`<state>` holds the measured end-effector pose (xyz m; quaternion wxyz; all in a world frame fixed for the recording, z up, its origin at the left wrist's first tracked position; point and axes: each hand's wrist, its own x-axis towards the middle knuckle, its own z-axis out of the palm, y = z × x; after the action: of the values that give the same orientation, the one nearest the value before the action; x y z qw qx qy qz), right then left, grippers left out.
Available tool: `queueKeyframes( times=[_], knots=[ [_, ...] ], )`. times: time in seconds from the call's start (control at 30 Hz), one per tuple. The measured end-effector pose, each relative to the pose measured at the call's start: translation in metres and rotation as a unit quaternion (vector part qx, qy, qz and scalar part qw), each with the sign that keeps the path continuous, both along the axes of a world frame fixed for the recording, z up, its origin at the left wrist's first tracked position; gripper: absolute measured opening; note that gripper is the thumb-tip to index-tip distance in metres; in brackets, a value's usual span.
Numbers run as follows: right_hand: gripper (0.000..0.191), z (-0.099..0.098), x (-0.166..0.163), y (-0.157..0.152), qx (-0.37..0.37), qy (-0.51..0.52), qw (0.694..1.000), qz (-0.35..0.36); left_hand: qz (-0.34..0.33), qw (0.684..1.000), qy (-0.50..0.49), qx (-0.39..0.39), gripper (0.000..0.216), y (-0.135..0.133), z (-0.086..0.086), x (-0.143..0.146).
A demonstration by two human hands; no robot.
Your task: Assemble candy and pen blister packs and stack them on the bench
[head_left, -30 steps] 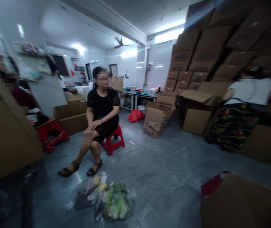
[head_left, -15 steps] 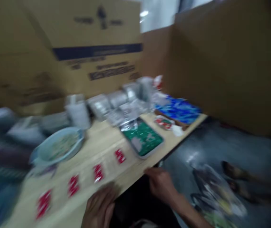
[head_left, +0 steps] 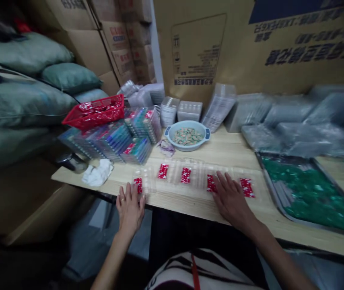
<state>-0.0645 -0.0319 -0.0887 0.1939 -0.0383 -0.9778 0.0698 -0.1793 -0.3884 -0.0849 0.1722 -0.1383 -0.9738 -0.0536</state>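
A row of several red packets sits in a clear plastic blister tray (head_left: 184, 177) on the pale wooden tabletop (head_left: 226, 153). My left hand (head_left: 130, 207) lies at the table's front edge, fingers spread, with its fingertips next to the leftmost red packet (head_left: 138, 185). My right hand (head_left: 231, 197) rests flat on the tray's right part, fingers just beside a red packet (head_left: 211, 183). Neither hand holds anything.
Behind the tray stand a pale blue bowl (head_left: 186, 135) of small packets, stacked blister trays (head_left: 111, 141), and a red basket (head_left: 93, 112). A metal tray of green packets (head_left: 307, 193) lies at right. Cardboard boxes (head_left: 208, 52) and green sacks (head_left: 23, 96) wall the table.
The view has swung from the room with a seated person down to the table. My hands have moved from the table's front edge onto the clear tray, and the picture is sharp now.
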Motion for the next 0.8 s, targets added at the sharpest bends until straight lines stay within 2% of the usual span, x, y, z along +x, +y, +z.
queueKeyframes(
  times=[0.07, 0.13, 0.27, 0.4, 0.53, 0.6, 0.67, 0.73, 0.8],
  knots=[
    [0.054, -0.013, -0.007, -0.012, 0.023, -0.021, 0.999, 0.011, 0.003, 0.999, -0.034, -0.001, 0.057, -0.004, -0.006, -0.009],
    [0.056, -0.022, -0.009, -0.016, 0.034, -0.035, 0.999, 0.018, -0.023, 0.998, -0.062, 0.009, 0.057, -0.006, -0.013, -0.016],
    [0.055, -0.027, -0.007, -0.011, 0.034, -0.054, 0.998, 0.018, -0.081, 0.993, -0.068, 0.049, 0.058, -0.016, -0.02, -0.029],
    [0.056, -0.012, -0.004, -0.004, 0.014, -0.085, 0.996, 0.031, -0.133, 0.989, -0.033, 0.057, 0.054, -0.02, -0.01, -0.037],
    [0.063, 0.015, -0.015, -0.014, -0.017, -0.099, 0.995, 0.03, -0.201, 0.979, 0.018, -0.002, 0.054, 0.008, 0.004, -0.037],
    [0.066, 0.028, -0.03, -0.026, -0.039, -0.108, 0.99, 0.077, -0.226, 0.973, 0.024, -0.029, 0.055, 0.03, 0.005, -0.034],
    [0.065, 0.037, -0.049, -0.04, -0.062, -0.123, 0.98, 0.143, -0.211, 0.976, 0.023, -0.046, 0.059, 0.048, 0.0, -0.03],
    [0.063, 0.042, -0.066, -0.051, -0.077, -0.144, 0.966, 0.201, -0.19, 0.98, 0.021, -0.053, 0.061, 0.056, -0.006, -0.027],
    [0.059, 0.043, -0.077, -0.057, -0.081, -0.166, 0.953, 0.24, -0.194, 0.979, 0.015, -0.055, 0.061, 0.052, -0.009, -0.025]
  ],
)
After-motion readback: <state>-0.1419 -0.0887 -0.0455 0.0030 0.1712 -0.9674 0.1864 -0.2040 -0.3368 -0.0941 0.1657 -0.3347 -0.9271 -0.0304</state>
